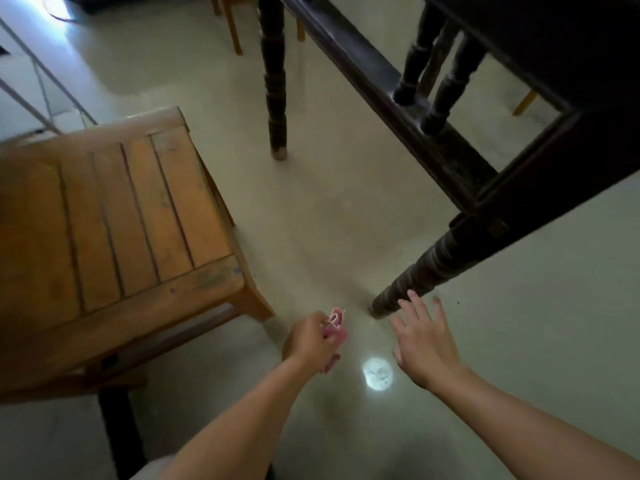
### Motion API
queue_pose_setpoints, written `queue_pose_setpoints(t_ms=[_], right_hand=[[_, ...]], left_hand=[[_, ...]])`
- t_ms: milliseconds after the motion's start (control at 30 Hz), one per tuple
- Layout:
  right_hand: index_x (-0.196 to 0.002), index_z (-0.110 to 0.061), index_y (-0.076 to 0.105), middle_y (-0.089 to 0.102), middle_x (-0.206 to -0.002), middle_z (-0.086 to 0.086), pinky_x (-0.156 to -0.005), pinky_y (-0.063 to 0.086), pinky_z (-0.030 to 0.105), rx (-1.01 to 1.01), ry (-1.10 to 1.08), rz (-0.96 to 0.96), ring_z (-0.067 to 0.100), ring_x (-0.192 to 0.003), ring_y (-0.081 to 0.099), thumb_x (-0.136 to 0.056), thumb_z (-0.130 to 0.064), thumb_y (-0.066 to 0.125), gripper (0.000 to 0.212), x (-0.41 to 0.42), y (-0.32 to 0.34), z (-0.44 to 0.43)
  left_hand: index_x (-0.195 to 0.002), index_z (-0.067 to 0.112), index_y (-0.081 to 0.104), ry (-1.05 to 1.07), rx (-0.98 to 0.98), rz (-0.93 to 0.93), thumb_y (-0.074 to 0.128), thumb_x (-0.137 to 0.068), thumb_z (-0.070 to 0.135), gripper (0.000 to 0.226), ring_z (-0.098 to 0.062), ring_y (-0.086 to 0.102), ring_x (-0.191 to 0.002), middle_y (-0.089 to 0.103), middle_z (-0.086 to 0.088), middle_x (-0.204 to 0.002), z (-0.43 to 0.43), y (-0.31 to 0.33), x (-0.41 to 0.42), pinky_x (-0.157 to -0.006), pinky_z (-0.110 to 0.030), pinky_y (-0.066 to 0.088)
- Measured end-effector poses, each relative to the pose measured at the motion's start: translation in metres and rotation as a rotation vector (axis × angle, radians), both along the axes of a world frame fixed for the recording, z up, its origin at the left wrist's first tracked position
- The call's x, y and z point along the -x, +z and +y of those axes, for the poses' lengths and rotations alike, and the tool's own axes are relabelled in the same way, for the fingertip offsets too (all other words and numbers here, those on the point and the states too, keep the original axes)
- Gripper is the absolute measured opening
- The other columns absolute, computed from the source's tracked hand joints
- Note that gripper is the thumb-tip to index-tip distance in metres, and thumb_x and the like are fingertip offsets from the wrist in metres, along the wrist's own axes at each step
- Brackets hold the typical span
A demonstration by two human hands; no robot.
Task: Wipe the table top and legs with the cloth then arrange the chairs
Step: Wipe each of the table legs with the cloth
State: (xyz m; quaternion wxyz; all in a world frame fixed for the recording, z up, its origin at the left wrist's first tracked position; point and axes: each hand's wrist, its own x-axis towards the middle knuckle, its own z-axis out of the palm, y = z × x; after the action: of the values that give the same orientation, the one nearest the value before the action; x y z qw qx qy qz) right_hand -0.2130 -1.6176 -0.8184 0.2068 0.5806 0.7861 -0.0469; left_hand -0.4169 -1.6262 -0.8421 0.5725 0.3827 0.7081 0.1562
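— Down near the floor, where is the cloth being held?

— The pink cloth (335, 329) is being gripped in the left hand (308, 341), bunched inside curled fingers. It is being kept just left of the foot of the near table leg (429, 268), apart from the wood.

— And the right hand?

— The right hand (427, 344) is being held open with fingers spread, and nothing is being carried in it. Its fingertips are being shown just beside the lower turned part of that leg. Whether the wood is being touched cannot be told.

— How is the leg's long axis being seen?

— It is being seen slanted, from the table corner at upper right down to the foot at lower left. A short reach to the right is probably being called for from the cloth hand, then strokes along the leg's length. The empty hand is being held nearer the leg than the cloth hand.

— Is anything else being shown close by?

— A wooden chair (104, 220) is being shown to the left, well apart from the leg. A bright spot of light (377, 373) is being cast on the floor between the two hands.

— Is any brand, label or writing being made out?

— None is being made out anywhere.
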Motion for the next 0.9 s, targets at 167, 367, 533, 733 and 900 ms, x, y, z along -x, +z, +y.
queue_pose_setpoints(t_ms=[167, 367, 533, 733, 900], right_hand=[[-0.131, -0.021, 0.049, 0.05, -0.131, 0.003, -0.102, 0.036, 0.035, 0.299, -0.059, 0.086, 0.022, -0.119, 0.049, -0.097, -0.032, 0.041, 0.037, 0.016, 0.084, -0.013], [-0.135, -0.021, 0.048, 0.05, -0.131, 0.001, -0.095, 0.041, 0.033, 0.415, -0.103, 0.197, 0.02, -0.115, 0.051, -0.099, -0.029, 0.04, 0.038, 0.027, 0.207, -0.024], [-0.135, -0.025, 0.047, 0.048, -0.132, -0.003, -0.092, 0.041, 0.032, 0.424, -0.167, 0.282, 0.019, -0.115, 0.051, -0.099, -0.032, 0.04, 0.037, 0.031, 0.31, -0.015], [-0.135, -0.03, 0.049, 0.051, -0.132, -0.013, -0.087, 0.04, 0.025, 0.258, -0.176, 0.502, 0.011, -0.115, 0.054, -0.099, -0.038, 0.044, 0.038, 0.014, 0.412, 0.032], [-0.116, -0.03, 0.063, 0.061, -0.109, -0.011, -0.068, 0.044, 0.02, 0.031, -0.202, 0.63, 0.012, -0.092, 0.064, -0.09, -0.034, 0.053, 0.028, -0.042, 0.45, 0.095]], left_hand=[[-0.082, 0.011, 0.059, -0.06, -0.011, 0.079, 0.061, -0.088, 0.012, 0.006, -0.006, 0.06, -0.039, 0.062, -0.003, -0.067, -0.001, 0.11, 0.025, -0.036, -0.02, 0.041], [-0.08, 0.019, 0.058, -0.064, -0.037, 0.137, 0.062, -0.089, 0.01, 0.014, -0.001, 0.063, -0.046, 0.063, 0.002, -0.07, 0.006, 0.237, 0.055, -0.043, -0.024, 0.052], [-0.081, 0.016, 0.06, -0.074, -0.088, 0.136, 0.066, -0.088, 0.013, 0.01, -0.006, 0.065, -0.051, 0.065, -0.003, -0.076, 0.031, 0.343, 0.066, -0.053, -0.035, 0.059], [-0.083, 0.014, 0.057, -0.07, -0.239, 0.079, 0.067, -0.088, 0.022, 0.013, -0.002, 0.066, -0.056, 0.065, -0.002, -0.075, 0.095, 0.453, 0.022, -0.055, -0.025, 0.057], [-0.082, 0.022, 0.057, -0.043, -0.321, 0.141, 0.067, -0.087, 0.031, 0.015, -0.003, 0.064, -0.062, 0.065, 0.005, -0.074, 0.158, 0.505, -0.051, -0.058, -0.019, 0.054]])
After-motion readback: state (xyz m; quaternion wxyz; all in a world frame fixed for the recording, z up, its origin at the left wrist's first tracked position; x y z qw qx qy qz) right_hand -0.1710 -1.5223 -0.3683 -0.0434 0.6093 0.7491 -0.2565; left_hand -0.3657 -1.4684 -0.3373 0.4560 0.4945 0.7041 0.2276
